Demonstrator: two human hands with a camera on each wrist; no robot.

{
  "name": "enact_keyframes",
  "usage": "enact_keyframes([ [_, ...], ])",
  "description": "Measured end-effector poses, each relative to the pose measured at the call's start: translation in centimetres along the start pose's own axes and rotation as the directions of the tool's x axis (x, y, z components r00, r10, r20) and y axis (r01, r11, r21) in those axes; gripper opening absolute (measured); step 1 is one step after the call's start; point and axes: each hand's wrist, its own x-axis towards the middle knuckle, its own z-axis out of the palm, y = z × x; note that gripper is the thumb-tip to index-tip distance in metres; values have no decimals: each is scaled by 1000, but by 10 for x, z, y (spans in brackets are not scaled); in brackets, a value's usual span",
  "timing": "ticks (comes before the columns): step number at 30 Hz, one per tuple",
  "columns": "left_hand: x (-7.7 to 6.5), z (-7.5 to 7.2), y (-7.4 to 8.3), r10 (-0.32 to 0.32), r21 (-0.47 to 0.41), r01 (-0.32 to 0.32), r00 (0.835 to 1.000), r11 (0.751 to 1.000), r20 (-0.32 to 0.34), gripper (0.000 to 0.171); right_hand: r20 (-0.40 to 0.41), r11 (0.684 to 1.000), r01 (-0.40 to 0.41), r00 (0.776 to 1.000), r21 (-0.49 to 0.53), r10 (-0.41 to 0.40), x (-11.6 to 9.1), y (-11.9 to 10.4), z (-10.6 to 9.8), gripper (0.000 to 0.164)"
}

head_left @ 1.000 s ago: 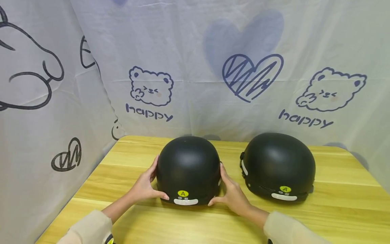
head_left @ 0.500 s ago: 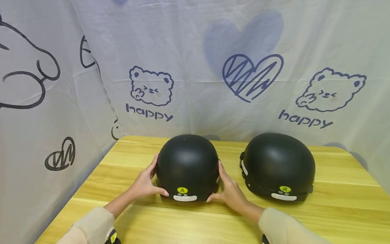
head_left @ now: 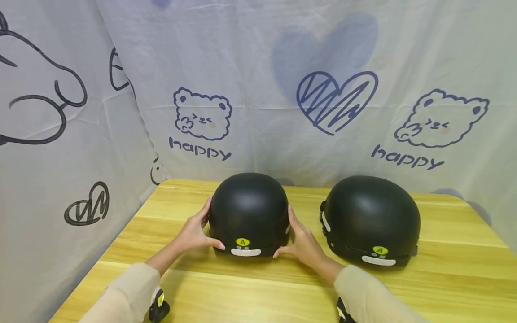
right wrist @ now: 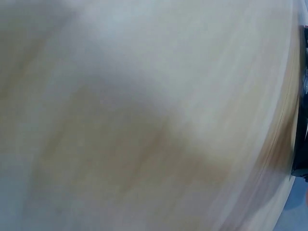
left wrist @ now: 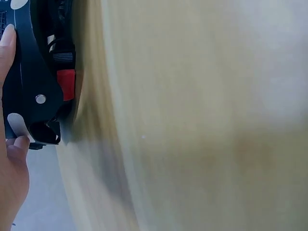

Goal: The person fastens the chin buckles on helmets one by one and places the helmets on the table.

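Note:
Both hands hold a matte black helmet (head_left: 249, 211) near the far side of the table, one at each side. My left hand (head_left: 194, 231) grips its left flank, the thumb along the lower rim near a white strip and a yellow "A" sticker (head_left: 243, 242). On the opposite flank my right hand (head_left: 303, 242) grips in the same way. In the left wrist view the helmet's lower edge (left wrist: 36, 91) shows a rivet and a red buckle piece (left wrist: 66, 84). Only a dark sliver of the helmet (right wrist: 301, 144) appears in the right wrist view.
A second black helmet (head_left: 371, 220) with the same sticker stands to the right, close to my right hand. Behind the wooden table (head_left: 226, 291) hangs a pale printed cloth (head_left: 258, 134), with more cloth along the left side.
The held helmet has shifted a little toward the back of the table, and both hands and forearms have moved forward with it. The right-hand helmet has stayed put.

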Motion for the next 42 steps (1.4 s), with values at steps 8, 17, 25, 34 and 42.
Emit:
enact_keyframes([
  [8,8,-4,-1,2,-9,-1,1000,1000,19,132,1,1000,-13,1000,-1,13,5,2,2,121],
  [17,13,-6,-4,-48,31,47,998,998,31,132,16,999,-47,999,-9,47,12,2,5,121],
  [25,14,-7,-9,-42,73,40,999,997,33,131,41,998,-66,997,3,66,15,2,9,120],
  [34,14,-9,-10,-65,68,62,997,996,31,132,30,998,-62,998,-5,62,16,1,12,119],
  [42,14,-8,-13,-37,92,34,999,995,33,130,60,997,-79,995,15,78,13,0,10,119],
])
